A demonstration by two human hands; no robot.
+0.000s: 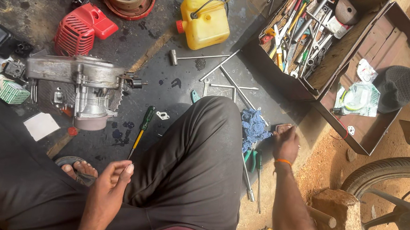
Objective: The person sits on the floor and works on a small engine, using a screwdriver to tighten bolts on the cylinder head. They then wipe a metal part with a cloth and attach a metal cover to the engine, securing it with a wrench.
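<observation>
- From the head camera I look down over my own lap, dark trousers with one knee raised in the middle of the view.
- My left hand (113,178) rests near my left knee, fingers loosely curled and holding nothing, just beside a sandalled foot (77,168).
- My right arm stretches out to the right of the knee; the right hand (284,143) is closed round a small dark object (283,126) at the fingertips, though I cannot tell what it is.
- Just left of that hand lies a blue rag (254,128), with green-handled pliers (250,158) near it.
- The floor (167,81) is dark, oil-stained concrete, giving way to sandy ground on the right.
- Far left sits a grey engine casing (85,86), with a red engine cover (81,29) beyond it and a yellow jerrycan (205,24) further right.
- A green-handled screwdriver (141,130) lies between the casing and my knee.
- An open metal toolbox (329,52) full of spanners stands far right.
- A motorcycle wheel (403,209) and a rough stone block (339,214) sit near right.
</observation>
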